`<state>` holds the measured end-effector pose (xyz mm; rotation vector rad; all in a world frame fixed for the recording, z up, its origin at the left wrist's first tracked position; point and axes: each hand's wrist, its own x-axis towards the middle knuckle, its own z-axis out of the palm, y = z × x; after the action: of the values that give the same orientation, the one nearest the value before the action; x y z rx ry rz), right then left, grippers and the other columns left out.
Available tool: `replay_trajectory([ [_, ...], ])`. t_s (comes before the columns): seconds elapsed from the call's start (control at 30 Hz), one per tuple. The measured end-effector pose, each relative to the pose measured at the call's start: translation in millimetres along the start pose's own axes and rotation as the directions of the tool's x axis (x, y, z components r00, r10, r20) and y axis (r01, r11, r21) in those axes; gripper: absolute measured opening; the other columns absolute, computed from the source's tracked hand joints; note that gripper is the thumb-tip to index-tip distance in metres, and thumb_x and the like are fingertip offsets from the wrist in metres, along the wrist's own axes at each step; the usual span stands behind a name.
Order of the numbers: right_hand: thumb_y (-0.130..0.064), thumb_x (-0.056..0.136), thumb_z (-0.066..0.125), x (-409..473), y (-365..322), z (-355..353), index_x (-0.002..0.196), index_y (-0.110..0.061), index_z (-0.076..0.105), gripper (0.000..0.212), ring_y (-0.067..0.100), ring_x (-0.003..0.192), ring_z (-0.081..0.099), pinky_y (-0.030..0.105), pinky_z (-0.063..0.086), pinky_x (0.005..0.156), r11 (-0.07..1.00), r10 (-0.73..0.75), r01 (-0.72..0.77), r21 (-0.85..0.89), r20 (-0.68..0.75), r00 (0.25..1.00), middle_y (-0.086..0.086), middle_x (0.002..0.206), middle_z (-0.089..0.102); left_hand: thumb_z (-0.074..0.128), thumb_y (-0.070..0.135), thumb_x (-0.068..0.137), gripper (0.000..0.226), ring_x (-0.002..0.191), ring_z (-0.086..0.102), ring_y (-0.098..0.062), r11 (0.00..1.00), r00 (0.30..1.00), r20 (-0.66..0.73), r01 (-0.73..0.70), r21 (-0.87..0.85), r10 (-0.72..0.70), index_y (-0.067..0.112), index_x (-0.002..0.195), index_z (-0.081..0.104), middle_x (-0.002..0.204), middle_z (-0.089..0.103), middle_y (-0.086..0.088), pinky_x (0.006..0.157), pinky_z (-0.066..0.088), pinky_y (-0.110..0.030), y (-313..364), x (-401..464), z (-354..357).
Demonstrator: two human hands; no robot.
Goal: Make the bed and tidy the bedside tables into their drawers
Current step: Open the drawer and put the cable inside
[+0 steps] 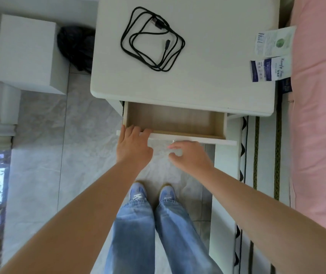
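Observation:
A white bedside table [207, 84] stands in front of me with its top drawer [174, 119] pulled partly out; the wooden inside shows nothing in it. My left hand [134, 147] rests on the left end of the drawer's white front, fingers lying over its top edge. My right hand [189, 157] hovers just below the drawer front near its small knob, fingers loosely curled and blurred, holding nothing I can see. A coiled black cable [152, 39] lies on the tabletop. Two paper sachets, one white and green [272, 41] and one blue and white [266, 70], lie at the table's right edge.
The bed with a pink cover [320, 95] runs along the right, with a patterned sheet edge [260, 155] below it. A white box [29, 54] and a black bag [77, 46] sit on the tiled floor to the left. My feet stand close below the drawer.

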<state>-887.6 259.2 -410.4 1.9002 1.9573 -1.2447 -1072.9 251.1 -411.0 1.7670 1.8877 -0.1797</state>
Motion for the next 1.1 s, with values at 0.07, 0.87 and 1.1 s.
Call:
replay_trajectory([
  [0.07,-0.025,0.083,0.058,-16,-6,-2,0.101,-0.024,0.071,0.022,0.008,0.083,0.064,0.033,0.055,0.079,0.981,-0.159,0.184,0.066,-0.278,0.947,-0.009,0.095,0.069,0.053,0.029,0.087,0.056,0.138,0.031,-0.022,1.0,0.999,0.053,-0.006,0.01,0.005,0.031,0.141,0.04,0.135,0.048,0.001,0.123,0.003,-0.04,-1,-6,-2],
  [0.87,-0.007,0.094,0.045,-78,-2,8,0.111,-0.02,0.071,0.035,0.018,0.114,0.061,0.036,0.049,0.099,0.954,0.295,-0.298,0.014,0.117,0.948,-0.003,0.119,0.069,0.041,0.019,0.095,0.038,0.111,0.058,-0.018,0.966,0.882,0.461,0.195,-0.172,-0.096,0.038,0.121,0.062,0.135,0.056,0.006,0.097,0.047,-0.034,-14,-80,-11],
  [1.1,-0.005,0.096,0.041,-84,-3,9,0.107,-0.016,0.073,0.035,0.014,0.115,0.059,0.024,0.04,0.098,0.926,0.329,-0.346,0.152,0.125,0.936,-0.001,0.119,0.068,0.046,0.024,0.094,0.04,0.124,0.051,-0.016,0.981,0.875,0.483,0.123,-0.148,-0.037,0.04,0.13,0.053,0.143,0.048,0.011,0.104,0.044,-0.035,-19,-87,-1],
])
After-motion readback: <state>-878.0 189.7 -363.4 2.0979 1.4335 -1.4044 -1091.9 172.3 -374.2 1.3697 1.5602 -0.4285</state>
